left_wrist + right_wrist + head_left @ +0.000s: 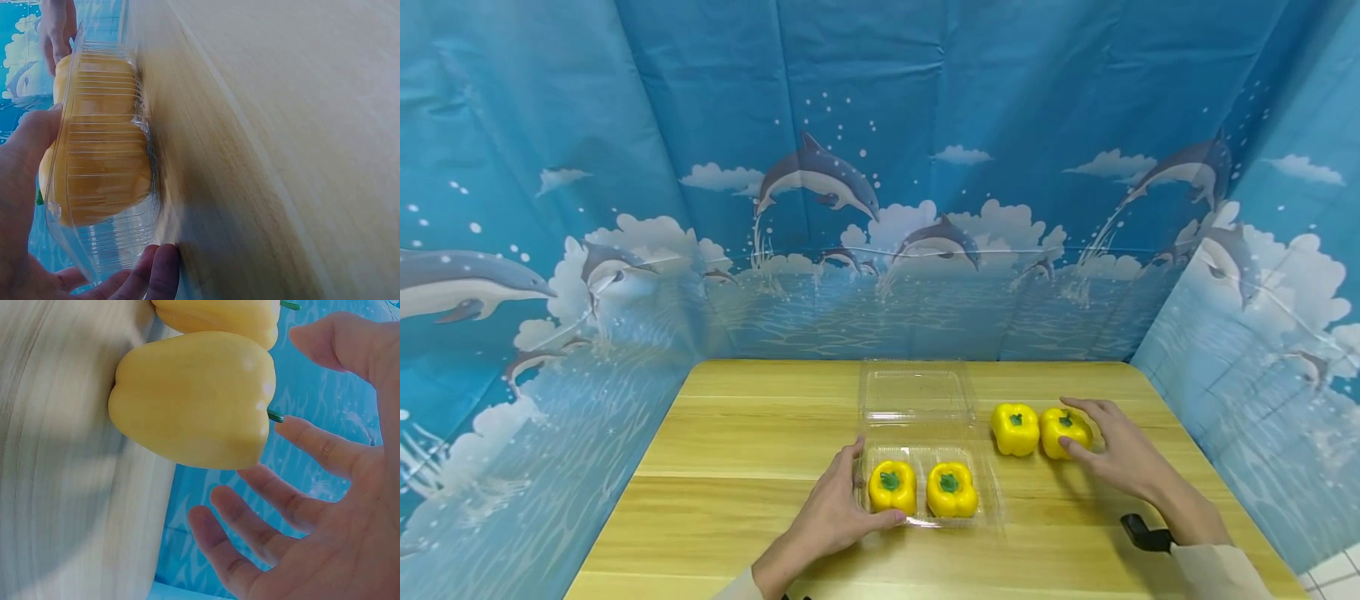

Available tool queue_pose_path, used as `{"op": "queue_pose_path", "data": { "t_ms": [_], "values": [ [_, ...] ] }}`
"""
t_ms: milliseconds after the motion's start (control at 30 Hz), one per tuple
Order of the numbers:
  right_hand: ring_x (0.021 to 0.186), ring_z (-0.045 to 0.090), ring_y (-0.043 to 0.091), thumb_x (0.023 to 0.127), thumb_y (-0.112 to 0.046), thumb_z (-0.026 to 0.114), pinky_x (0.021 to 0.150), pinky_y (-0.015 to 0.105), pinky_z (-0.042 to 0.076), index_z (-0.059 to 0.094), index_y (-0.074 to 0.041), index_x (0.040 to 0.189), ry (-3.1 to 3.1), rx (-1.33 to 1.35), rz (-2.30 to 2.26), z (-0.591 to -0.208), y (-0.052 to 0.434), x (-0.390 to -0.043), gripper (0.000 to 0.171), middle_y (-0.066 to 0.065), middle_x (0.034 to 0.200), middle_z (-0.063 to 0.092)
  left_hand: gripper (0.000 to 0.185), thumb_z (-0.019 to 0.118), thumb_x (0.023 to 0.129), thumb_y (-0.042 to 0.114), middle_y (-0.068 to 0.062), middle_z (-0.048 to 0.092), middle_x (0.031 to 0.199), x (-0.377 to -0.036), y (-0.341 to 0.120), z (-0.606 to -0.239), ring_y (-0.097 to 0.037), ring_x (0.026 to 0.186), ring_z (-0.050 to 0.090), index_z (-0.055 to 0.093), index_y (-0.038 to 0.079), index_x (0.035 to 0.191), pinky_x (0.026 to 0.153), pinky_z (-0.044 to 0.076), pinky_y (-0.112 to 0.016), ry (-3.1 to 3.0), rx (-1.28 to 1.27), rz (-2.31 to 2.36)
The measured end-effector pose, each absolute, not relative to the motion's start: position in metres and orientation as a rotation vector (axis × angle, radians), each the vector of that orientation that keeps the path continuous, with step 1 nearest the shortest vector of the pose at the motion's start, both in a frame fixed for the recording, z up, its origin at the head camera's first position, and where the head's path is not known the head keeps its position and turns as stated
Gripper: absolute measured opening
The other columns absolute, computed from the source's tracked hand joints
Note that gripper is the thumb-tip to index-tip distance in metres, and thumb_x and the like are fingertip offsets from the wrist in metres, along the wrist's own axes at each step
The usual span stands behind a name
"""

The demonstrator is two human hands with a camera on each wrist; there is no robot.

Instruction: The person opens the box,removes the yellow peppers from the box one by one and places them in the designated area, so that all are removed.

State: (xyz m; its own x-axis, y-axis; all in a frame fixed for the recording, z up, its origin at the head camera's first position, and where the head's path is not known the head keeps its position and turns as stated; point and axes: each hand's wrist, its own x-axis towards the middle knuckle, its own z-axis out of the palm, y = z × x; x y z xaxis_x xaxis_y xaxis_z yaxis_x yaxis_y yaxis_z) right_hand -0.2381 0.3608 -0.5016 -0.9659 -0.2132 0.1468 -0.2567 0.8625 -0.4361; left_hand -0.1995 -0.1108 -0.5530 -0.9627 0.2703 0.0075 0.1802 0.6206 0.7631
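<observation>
Two yellow bell peppers (892, 492) (953, 496) with green stems sit side by side in the base of a clear plastic clamshell container (990, 487). My left hand (835, 510) grips that base at its left end, thumb on the front rim; the left wrist view shows the fingers (164, 272) curled by the low end wall. To the right of the container, two more yellow peppers (1015, 429) stand on the table, close together. Around the rightmost pepper (194, 400) my right hand (1116, 450) is spread, thumb and fingers apart, fingertips near its stem end.
The container's lid (917, 393) lies folded back behind its base. All of this is on a light wooden table (737, 467). A blue dolphin-print curtain (880, 83) hangs at the back and both sides. A black wrist mount (1144, 533) sits by the right sleeve (1217, 573).
</observation>
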Motion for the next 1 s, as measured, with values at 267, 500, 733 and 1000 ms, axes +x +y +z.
{"op": "queue_pose_path", "data": {
  "t_ms": [267,500,733,1000],
  "values": [
    [0.147,0.052,0.066,0.111,-0.037,0.082,0.109,0.092,0.047,0.056,-0.003,0.169,-2.903,0.388,0.708,-0.497,0.357,-0.236,0.072,0.038,0.165,0.055,0.133,0.1,0.083,0.068,-0.02,0.049,0.181,-0.198,-0.111,-0.553,-0.034,0.132,0.074,0.034,0.006,0.181,0.108,0.067,-0.061,2.73,0.38,1.268],
    [0.147,0.053,0.065,0.109,-0.033,0.084,0.109,0.091,0.048,0.056,-0.004,0.168,-2.863,0.412,0.687,-0.492,0.35,-0.233,0.071,0.036,0.165,0.055,0.134,0.1,0.083,0.066,-0.022,0.05,0.18,-0.198,-0.11,-0.553,-0.036,0.132,0.074,0.032,0.006,0.182,0.108,0.067,-0.063,2.734,0.383,1.258],
    [0.145,0.054,0.065,0.107,-0.029,0.086,0.107,0.09,0.049,0.058,-0.005,0.167,-2.836,0.444,0.678,-0.486,0.343,-0.229,0.07,0.036,0.164,0.056,0.134,0.1,0.084,0.066,-0.02,0.05,0.18,-0.198,-0.11,-0.553,-0.032,0.131,0.073,0.031,0.007,0.182,0.109,0.067,-0.06,2.728,0.376,1.266],
    [0.145,0.055,0.063,0.106,-0.027,0.087,0.107,0.088,0.05,0.059,-0.006,0.166,-2.794,0.48,0.68,-0.483,0.334,-0.226,0.069,0.034,0.165,0.056,0.132,0.1,0.084,0.066,-0.021,0.049,0.181,-0.197,-0.11,-0.554,-0.035,0.134,0.073,0.033,0.006,0.181,0.112,0.066,-0.063,2.728,0.374,1.27]
  ]
}}
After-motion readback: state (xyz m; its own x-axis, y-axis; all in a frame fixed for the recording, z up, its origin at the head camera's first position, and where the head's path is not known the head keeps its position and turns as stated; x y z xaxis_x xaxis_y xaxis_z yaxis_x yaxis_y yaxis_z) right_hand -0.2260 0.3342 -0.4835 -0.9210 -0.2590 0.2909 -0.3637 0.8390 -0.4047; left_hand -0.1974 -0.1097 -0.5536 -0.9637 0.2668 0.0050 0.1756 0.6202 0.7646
